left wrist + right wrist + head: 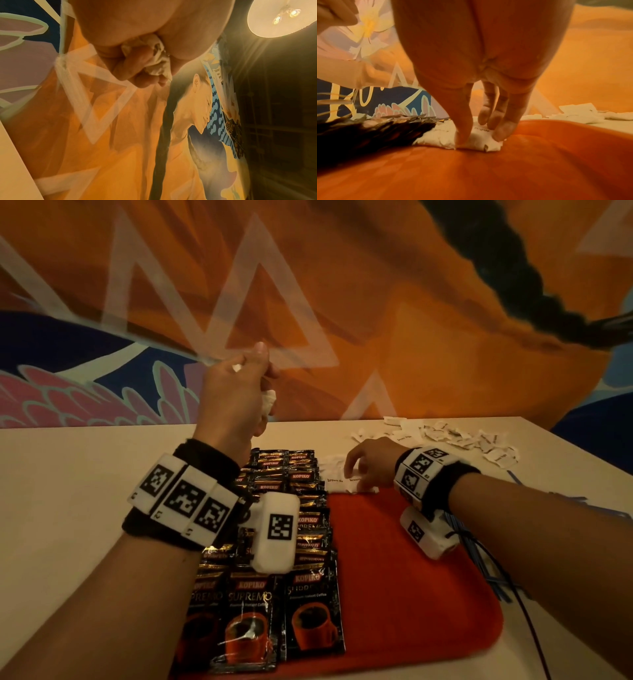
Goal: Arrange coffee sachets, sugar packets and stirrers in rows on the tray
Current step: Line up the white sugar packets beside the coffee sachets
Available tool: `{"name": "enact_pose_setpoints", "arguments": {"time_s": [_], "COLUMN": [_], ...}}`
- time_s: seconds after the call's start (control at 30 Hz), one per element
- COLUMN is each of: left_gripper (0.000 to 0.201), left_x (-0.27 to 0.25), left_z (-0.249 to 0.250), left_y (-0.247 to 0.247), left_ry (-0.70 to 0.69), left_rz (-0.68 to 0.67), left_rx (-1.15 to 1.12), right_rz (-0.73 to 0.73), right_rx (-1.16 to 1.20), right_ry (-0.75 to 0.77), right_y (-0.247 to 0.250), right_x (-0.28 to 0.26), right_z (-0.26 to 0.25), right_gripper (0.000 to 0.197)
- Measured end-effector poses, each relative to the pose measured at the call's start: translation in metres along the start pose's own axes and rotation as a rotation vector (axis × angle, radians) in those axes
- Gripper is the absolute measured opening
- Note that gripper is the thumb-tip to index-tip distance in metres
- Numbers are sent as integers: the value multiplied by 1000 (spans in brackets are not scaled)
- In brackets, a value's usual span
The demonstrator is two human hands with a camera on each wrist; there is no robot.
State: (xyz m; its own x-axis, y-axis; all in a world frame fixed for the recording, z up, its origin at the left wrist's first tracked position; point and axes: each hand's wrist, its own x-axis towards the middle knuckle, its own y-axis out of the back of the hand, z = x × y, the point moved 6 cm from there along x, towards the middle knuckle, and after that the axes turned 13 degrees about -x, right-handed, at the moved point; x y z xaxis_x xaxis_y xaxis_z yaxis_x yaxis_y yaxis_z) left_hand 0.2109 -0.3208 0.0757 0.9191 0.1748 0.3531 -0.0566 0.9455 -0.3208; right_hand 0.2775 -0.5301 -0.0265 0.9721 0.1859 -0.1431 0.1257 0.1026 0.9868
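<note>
**Q:** What does each hand show?

**A:** My left hand is raised above the table, fingers curled into a fist round a bunch of white sugar packets; crumpled paper pokes out between my fingers in the left wrist view. My right hand is lowered at the far edge of the red tray, thumb and fingertips pinching one sugar packet that lies flat on the tray.

**Q:** Where do the task's items lie?

**A:** Black coffee sachets fill the tray's left part in overlapping rows running from near edge to far edge. A short row of white sugar packets sits at the far edge, just beside the sachets; the pinched packet is at the right end of that row. A loose heap of further sugar packets lies on the table beyond the tray, to the right. Blue stirrers rest off the tray's right rim, partly hidden by my right forearm.

**Q:** And the background?

**A:** An orange painted mural covers the wall behind the table; a lit ceiling lamp appears in the left wrist view.
</note>
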Motion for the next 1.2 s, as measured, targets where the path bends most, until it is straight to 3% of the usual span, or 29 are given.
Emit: {"name": "enact_pose_setpoints", "arguments": {"time_s": [0.17,0.27,0.47,0.57,0.73,0.93,1.07,1.2], "left_gripper": [36,37,51,61,75,68,32,16], "left_x": [0,1,-7,-12,-17,-19,-13,-7], "left_z": [-2,-6,-17,-19,-16,-14,-8,-10], "left_y": [-2,-2,-13,-17,-25,-27,-22,-15], "left_ry": [21,56,230,303,353,327,162,83], "left_rz": [-23,-61,-190,-255,-405,-451,-323,-209], "left_rx": [18,28,-46,-92,-184,-100,19,-31], "right_rz": [-31,26,447,570,487,536,589,617], "right_rx": [1,130,551,789,866,1020,1105,1136], "right_ry": [40,72,189,325,436,373,272,259], "right_y": [4,23,90,110,111,107,106,104], "right_x": [-2,-7,-41,-62,-73,-72,-70,-69], "right_z": [-2,1,-24,-46,-67,-63,-48,-45], "right_gripper": [43,47,19,13,21,15,9,14]}}
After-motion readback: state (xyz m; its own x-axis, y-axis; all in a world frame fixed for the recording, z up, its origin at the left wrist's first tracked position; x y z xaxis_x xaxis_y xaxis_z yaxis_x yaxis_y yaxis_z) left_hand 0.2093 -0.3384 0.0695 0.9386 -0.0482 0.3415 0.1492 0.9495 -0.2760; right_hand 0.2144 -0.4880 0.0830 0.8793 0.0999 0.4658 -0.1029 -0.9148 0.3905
